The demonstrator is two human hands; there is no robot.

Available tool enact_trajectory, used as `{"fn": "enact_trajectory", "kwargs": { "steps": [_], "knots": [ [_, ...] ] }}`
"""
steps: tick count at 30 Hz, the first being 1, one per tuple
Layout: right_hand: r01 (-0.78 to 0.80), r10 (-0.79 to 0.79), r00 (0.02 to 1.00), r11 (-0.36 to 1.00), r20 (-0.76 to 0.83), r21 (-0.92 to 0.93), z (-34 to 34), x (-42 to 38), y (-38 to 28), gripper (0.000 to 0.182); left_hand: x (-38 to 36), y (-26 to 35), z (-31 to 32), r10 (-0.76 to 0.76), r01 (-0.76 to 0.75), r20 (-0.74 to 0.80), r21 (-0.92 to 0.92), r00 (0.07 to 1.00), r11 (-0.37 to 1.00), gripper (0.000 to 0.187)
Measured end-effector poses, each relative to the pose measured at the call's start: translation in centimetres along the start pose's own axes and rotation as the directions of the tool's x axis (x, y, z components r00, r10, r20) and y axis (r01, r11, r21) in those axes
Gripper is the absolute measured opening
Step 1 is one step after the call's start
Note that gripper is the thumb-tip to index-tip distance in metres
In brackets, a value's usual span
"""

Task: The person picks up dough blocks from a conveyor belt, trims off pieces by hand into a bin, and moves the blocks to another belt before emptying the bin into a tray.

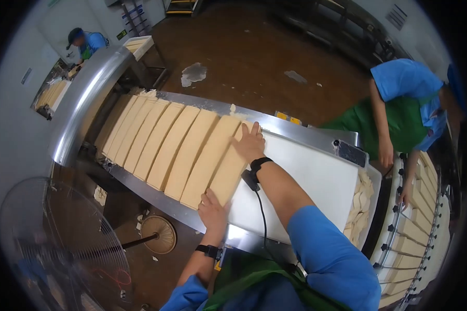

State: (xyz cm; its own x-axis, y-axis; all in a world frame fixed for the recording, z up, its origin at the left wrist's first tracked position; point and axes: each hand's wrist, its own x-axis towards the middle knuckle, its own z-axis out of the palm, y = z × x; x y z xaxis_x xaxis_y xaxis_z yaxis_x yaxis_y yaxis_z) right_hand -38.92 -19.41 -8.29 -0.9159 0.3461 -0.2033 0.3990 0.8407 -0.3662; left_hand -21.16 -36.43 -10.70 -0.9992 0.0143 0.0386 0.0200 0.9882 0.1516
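Long pale dough-like slabs [177,147] lie side by side across a metal-edged conveyor with a white belt [301,181]. The slab nearest the bare belt, the end slab [228,176], lies between my two hands. My right hand [249,143] rests on its far end with fingers spread. At the near end is my left hand [213,210], its fingers on the slab's end and slightly apart. Both wrists wear black bands, and a cable hangs from the right one.
A metal hood [91,103] covers the conveyor's left end. Pale scraps [360,205] fill a bin at the right end. A co-worker [404,109] leans over a rack of slabs [412,228] at right; another person [88,44] is far left. A fan [62,249] stands lower left.
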Motion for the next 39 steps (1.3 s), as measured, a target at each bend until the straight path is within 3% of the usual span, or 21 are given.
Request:
{"fn": "enact_trajectory", "kwargs": {
  "steps": [4,9,11,12,14,15,16,18,19,21,23,26,28,29,30,32,33,35,36,39],
  "knots": [
    [-0.107,0.107,0.994,0.993,0.012,0.042,-1.4,-1.5,1.4,0.069,-0.6,0.2,-0.1,0.031,-0.031,-0.012,-0.091,0.999,0.995,0.084],
    [-0.351,0.357,0.933,0.932,-0.051,0.095,-6.6,-6.0,9.2,0.078,-2.3,3.7,-3.4,0.257,-0.16,0.182,-0.425,0.949,0.891,0.076],
    [-0.461,0.474,0.879,0.874,-0.057,0.153,-9.4,-8.5,14.5,0.079,-3.7,5.9,-3.5,0.459,-0.282,0.199,-0.564,0.866,0.776,0.077],
    [-0.518,0.536,0.842,0.835,-0.061,0.185,-10.9,-10.2,17.4,0.08,-4.3,7.3,-3.7,0.501,-0.251,0.273,-0.616,0.821,0.747,0.079],
    [-0.518,0.553,0.788,0.833,-0.27,0.195,-10.4,-12.8,24.0,0.082,-6.3,10.4,-4.0,0.582,-0.173,0.422,-0.687,0.695,0.705,0.082],
    [-0.523,0.554,0.747,0.831,-0.368,0.19,-10.3,-14.5,26.8,0.083,-7.8,12.0,-3.5,0.65,-0.306,0.408,-0.642,0.641,0.703,0.079],
    [-0.519,0.616,0.752,0.772,-0.235,0.366,-11.5,-16.1,29.0,0.085,-9.1,13.8,-3.5,0.664,-0.342,0.394,-0.628,0.635,0.699,0.077],
    [-0.597,0.728,0.648,0.668,-0.223,0.446,-14.4,-20.6,31.0,0.084,-11.5,17.4,-3.6,0.683,-0.402,0.359,-0.601,0.636,0.691,0.073],
    [-0.58,0.75,0.595,0.649,-0.287,0.493,-14.0,-22.4,33.6,0.083,-12.7,19.1,-3.7,0.679,-0.399,0.336,-0.609,0.653,0.685,0.064],
    [-0.521,0.77,0.489,0.635,-0.411,0.571,-12.2,-25.5,39.6,0.081,-15.1,21.9,-3.6,0.745,-0.467,0.245,-0.648,0.62,0.602,0.067],
    [-0.521,0.743,0.386,0.665,-0.547,0.535,-12.7,-31.3,44.0,0.08,-17.6,24.5,-4.3,0.793,-0.488,0.18,-0.704,0.582,0.517,0.07],
    [-0.524,0.748,0.195,0.626,-0.634,0.577,-14.2,-42.3,49.8,0.079,-22.1,28.9,-6.0,0.93,-0.708,-0.086,-0.674,0.359,0.211,0.069],
    [-0.437,0.863,0.002,0.455,-0.505,0.776,-20.7,-50.7,48.1,0.078,-25.4,31.6,-7.6,0.962,-0.765,-0.213,-0.644,0.171,-0.007,0.066],
    [-0.423,0.913,-0.06,0.344,-0.404,0.839,-21.8,-54.1,49.2,0.077,-27.0,32.9,-8.1,0.958,-0.777,-0.274,-0.619,0.083,-0.11,0.065],
    [-0.535,0.876,-0.135,0.328,-0.463,0.779,-21.3,-56.8,51.8,0.078,-28.6,34.0,-7.9,0.949,-0.748,-0.313,-0.624,-0.029,-0.228,0.063],
    [-0.538,0.931,-0.174,0.184,-0.322,0.822,-21.4,-62.5,55.5,0.079,-31.8,36.1,-7.5,0.891,-0.655,-0.388,-0.615,-0.235,-0.44,0.06],
    [-0.583,0.922,-0.128,0.227,-0.364,0.78,-20.9,-64.7,57.6,0.071,-33.2,37.0,-7.8,0.86,-0.59,-0.375,-0.626,-0.345,-0.51,0.057],
    [-0.82,0.953,-0.036,0.144,-0.3,0.554,-21.7,-67.8,59.9,0.062,-36.0,38.5,-8.0,0.762,-0.441,-0.353,-0.652,-0.542,-0.616,0.05],
    [-0.905,0.967,0.004,0.112,-0.255,0.411,-22.5,-68.7,60.6,0.059,-36.9,39.0,-7.8,0.74,-0.424,-0.336,-0.652,-0.583,-0.629,0.048],
    [-0.96,0.968,0.106,0.158,-0.226,0.23,-22.9,-69.8,65.7,0.054,-39.4,40.3,-7.2,0.684,-0.373,-0.284,-0.668,-0.672,-0.644,0.043]
  ]
}}
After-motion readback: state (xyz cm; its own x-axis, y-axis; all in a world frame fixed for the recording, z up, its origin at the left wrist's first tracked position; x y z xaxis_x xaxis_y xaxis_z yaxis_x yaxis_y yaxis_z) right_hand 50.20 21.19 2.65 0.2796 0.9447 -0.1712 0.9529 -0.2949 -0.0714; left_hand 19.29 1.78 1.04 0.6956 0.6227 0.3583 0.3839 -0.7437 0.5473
